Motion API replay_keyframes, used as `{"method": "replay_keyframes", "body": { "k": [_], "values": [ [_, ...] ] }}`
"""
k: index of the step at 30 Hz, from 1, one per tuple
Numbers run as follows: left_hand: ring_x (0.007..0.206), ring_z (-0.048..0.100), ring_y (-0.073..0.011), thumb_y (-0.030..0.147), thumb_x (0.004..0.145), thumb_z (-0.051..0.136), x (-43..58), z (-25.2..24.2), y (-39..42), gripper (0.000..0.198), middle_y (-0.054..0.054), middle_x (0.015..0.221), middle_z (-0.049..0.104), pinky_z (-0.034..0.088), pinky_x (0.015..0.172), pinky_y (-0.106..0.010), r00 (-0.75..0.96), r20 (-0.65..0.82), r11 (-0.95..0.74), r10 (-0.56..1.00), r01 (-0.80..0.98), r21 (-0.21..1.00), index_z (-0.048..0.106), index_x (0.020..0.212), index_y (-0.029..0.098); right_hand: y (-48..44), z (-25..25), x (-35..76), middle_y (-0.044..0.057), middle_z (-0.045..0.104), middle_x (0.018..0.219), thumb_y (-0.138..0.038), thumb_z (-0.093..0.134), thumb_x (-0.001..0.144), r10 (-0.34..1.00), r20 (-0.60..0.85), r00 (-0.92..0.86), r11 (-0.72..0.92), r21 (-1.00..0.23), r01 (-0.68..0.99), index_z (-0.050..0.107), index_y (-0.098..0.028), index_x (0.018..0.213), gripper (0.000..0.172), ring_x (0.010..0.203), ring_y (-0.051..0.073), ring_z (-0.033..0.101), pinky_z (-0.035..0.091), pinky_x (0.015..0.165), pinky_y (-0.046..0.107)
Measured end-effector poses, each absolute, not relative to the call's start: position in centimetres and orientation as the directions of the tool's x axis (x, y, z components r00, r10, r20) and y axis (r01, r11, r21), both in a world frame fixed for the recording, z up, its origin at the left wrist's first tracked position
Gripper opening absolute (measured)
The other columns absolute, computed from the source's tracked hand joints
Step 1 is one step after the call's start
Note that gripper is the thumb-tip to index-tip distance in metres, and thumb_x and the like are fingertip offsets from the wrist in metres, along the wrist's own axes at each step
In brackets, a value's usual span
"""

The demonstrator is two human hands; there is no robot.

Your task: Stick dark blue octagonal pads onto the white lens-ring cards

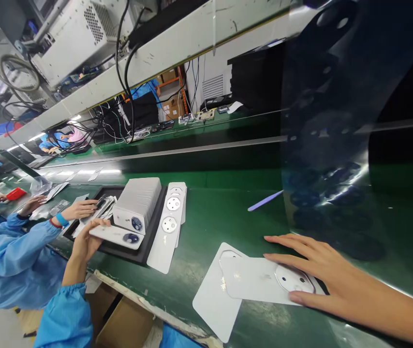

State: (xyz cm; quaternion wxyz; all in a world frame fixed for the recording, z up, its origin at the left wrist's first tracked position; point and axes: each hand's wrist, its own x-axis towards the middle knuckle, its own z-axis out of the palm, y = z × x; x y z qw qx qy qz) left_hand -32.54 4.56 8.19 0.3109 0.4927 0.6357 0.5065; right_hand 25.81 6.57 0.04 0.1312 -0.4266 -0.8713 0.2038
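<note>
**A:** Where is the flat white plastic cover with the round camera opening (253, 282) found?

**B:** It is laid on the green belt (228, 212) at five o'clock in the view. It lies partly over a white card sheet with a cut-out corner (212, 302), which shows at seven o'clock from it.

**A:** How is it held?

**B:** It is pressed flat by the right hand (337, 285), brought in from four o'clock. The fingers (293, 244) are stretched out and spread, and nothing is gripped. The thumb is laid along the near edge, just below the opening.

**A:** And the left hand (86, 239)?

**B:** It is seen at nine o'clock, its fingers curled shut round one end of a second white cover with a dark round lens (117, 236). That cover is held over the near edge of a shallow black tray (144, 252).

**A:** What else is noted?

**B:** A tight stack of white covers (137, 200) is set in the tray. White strips with round holes (170, 224) are propped at three o'clock from the stack. A co-worker's hand with a blue wristband (79, 210) is seen at eleven o'clock from the left hand. A dark see-through film with punched holes (322, 121) is hung at one o'clock, and a lilac stick (264, 200) lies at twelve o'clock from the flat cover.

**A:** Which step is judged to be in hand?

**B:** The flat cover appears to be steadied against the card. Even pressure is called for next, with the edges kept square and the fingertips kept off the opening.
</note>
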Motion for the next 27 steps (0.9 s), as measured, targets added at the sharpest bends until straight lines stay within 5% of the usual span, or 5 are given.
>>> {"method": "replay_keyframes", "body": {
  "k": [9, 15, 21, 25, 27],
  "values": [
    [0.092, 0.065, -0.0260, 0.064, 0.068, 0.080, -33.5, 8.3, 6.5, 0.068, -0.011, 0.115, 0.065, 0.055, 0.074, -0.033, -0.269, 0.147, 0.037, 0.952, 0.576, 0.816, 0.057, 0.113, 0.019, 6.9, -1.5, 26.1, 0.010, 0.053, 0.152, -0.069, 0.072, 0.081, 0.804, 0.115, -0.583, 0.555, -0.495, 0.669, 0.070, -0.039, 0.134, 0.060, 0.141, 0.045, 0.043, 0.040, 0.111, 0.063],
    [0.129, 0.048, -0.0380, 0.056, 0.067, 0.080, -32.9, 6.5, 7.6, 0.075, -0.013, 0.132, 0.056, 0.034, 0.114, -0.053, -0.196, 0.258, 0.020, 0.946, 0.830, 0.557, 0.058, 0.129, 0.020, 6.9, -0.9, 26.2, 0.015, 0.058, 0.139, -0.053, 0.083, 0.078, 0.812, 0.118, -0.572, 0.535, -0.540, 0.649, 0.076, -0.039, 0.123, 0.048, 0.131, 0.042, 0.050, 0.043, 0.106, 0.058],
    [0.144, 0.026, -0.0525, 0.052, 0.070, 0.078, -31.1, 7.4, 6.3, 0.070, -0.021, 0.143, 0.046, 0.017, 0.118, -0.069, -0.129, 0.339, -0.010, 0.932, 0.925, 0.379, 0.059, 0.128, 0.016, 5.3, 2.6, 25.0, 0.013, 0.056, 0.136, -0.050, 0.064, 0.096, 0.651, 0.027, -0.758, 0.648, -0.539, 0.538, 0.067, -0.041, 0.137, 0.042, 0.130, 0.036, 0.050, 0.044, 0.106, 0.059],
    [0.141, 0.041, -0.0400, 0.024, 0.095, 0.060, -21.9, 6.6, 3.5, 0.041, -0.018, 0.147, 0.048, 0.031, 0.117, -0.062, 0.344, 0.593, -0.434, 0.728, 0.901, 0.009, 0.057, 0.136, 0.023, 5.5, 4.0, 24.9, 0.014, 0.046, 0.153, -0.045, 0.066, 0.096, 0.651, 0.170, -0.740, 0.684, -0.554, 0.475, 0.063, -0.031, 0.142, 0.048, 0.143, 0.037, 0.039, 0.035, 0.115, 0.062],
    [0.140, 0.046, -0.0313, 0.010, 0.097, 0.048, -15.6, 5.5, 1.7, 0.046, -0.017, 0.143, 0.054, 0.039, 0.116, -0.051, 0.790, 0.404, -0.827, 0.461, 0.548, -0.129, 0.054, 0.141, 0.019, 6.3, 4.2, 26.1, 0.013, 0.049, 0.153, -0.042, 0.065, 0.097, 0.747, 0.354, -0.563, 0.647, -0.581, 0.493, 0.067, -0.027, 0.136, 0.042, 0.142, 0.033, 0.042, 0.037, 0.116, 0.058]
  ]
}}
